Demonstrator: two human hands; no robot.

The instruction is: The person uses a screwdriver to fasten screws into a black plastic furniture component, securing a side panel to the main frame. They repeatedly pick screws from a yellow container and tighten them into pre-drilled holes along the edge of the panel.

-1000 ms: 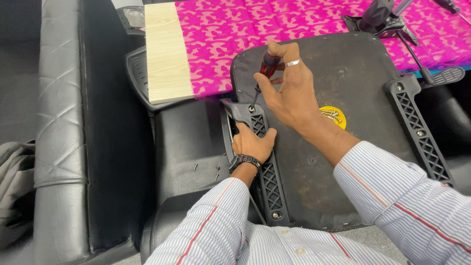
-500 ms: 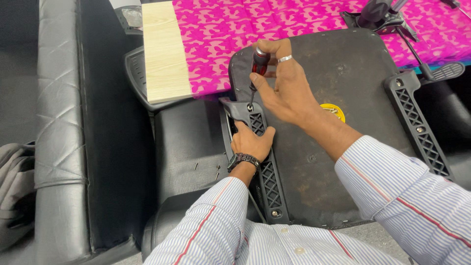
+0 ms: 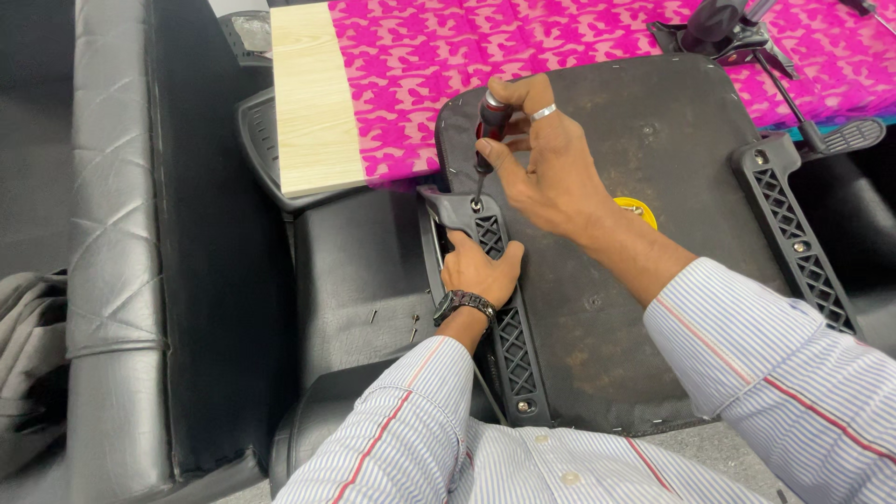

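Fastening step on armrest bracket (image 3: 495, 308): right hand (image 3: 551, 168) closed around screwdriver (image 3: 485, 140), tip at 12 o'clock screw; left hand (image 3: 481, 271) clamped on bracket; next, steady downward pressure, straight turning.

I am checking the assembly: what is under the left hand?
The left hand presses on a black lattice armrest bracket lying on the upturned seat base. The bracket part beneath the palm is covered.
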